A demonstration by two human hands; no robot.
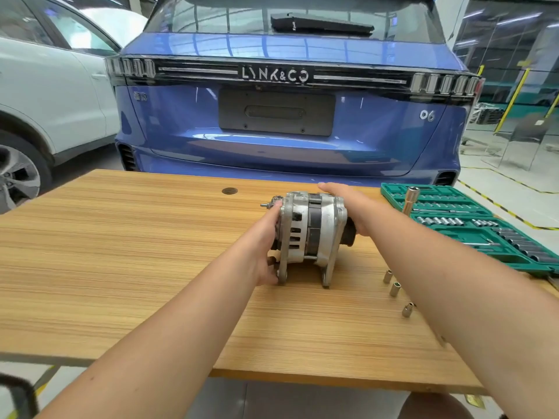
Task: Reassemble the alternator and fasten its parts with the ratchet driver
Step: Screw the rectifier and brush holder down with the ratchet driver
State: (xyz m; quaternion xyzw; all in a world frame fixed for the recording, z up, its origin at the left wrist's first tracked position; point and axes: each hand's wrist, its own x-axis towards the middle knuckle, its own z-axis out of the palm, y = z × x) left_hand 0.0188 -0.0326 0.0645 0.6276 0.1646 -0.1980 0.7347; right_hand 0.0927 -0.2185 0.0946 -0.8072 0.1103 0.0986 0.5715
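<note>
A green socket case [453,195] lies open at the right edge of the wooden table [121,252]. Its moulded slots hold rows of chrome sockets, small ones in the middle rows and larger, darker ones toward the near corner, with slim bits or extension pieces lying in the long slots. One tall socket [409,199] stands upright in the case near its far left corner.

The alternator [311,234] sits near the middle of the table, resting on its two mounting lugs, which point toward the person. Its long axis runs left to right — the dark pulley [351,231] faces right, and the rear end with a small stud [266,204] faces left.

The left hand [266,252] grips the alternator's left end, thumb at the near lug and fingers curled up along the rear cover. The right hand [348,204] lies flat against the far right side of the housing, fingers straight and together, reaching past the top toward the back of the table.

Three loose sockets [394,288] stand on the table in a line just right of the alternator, near the right forearm. Beyond the table is the tail of a blue car [287,140], with a white car [45,101] to its left.
</note>
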